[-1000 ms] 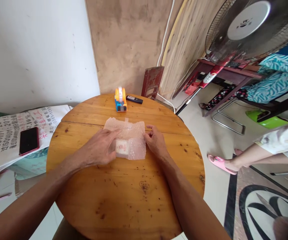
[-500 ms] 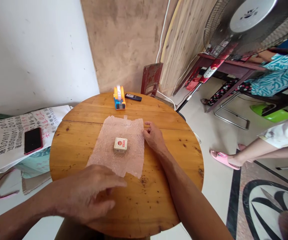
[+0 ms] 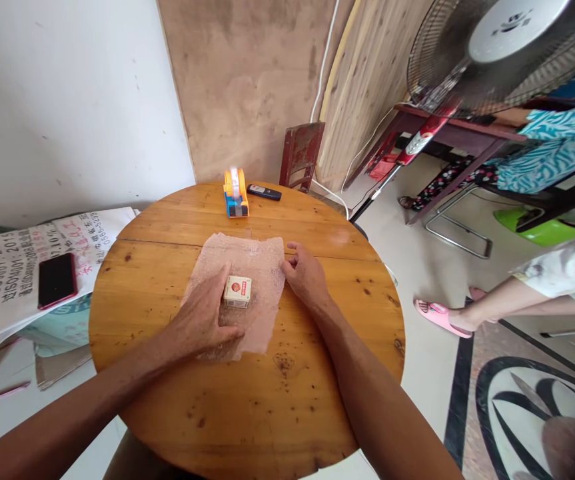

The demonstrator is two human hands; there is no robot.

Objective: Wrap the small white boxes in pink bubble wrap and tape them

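Note:
A small cream-coloured box with red print sits on a sheet of pinkish clear bubble wrap, which lies flat on the round wooden table. My left hand is open over the wrap, its fingers and thumb spread around the box's left side. Whether its fingers touch the box I cannot tell. At the wrap's right edge rests my right hand, fingers loosely bent, thumb and forefinger apart, holding nothing that I can see.
A tape dispenser and a dark remote-like object lie at the table's far side. To the left, a phone rests on a white printed sack. A standing fan, a chair and other people are beyond.
My left hand has moved forward and inward from the table's near side to beside the box. The right hand stays at the wrap's edge. The view has shifted slightly.

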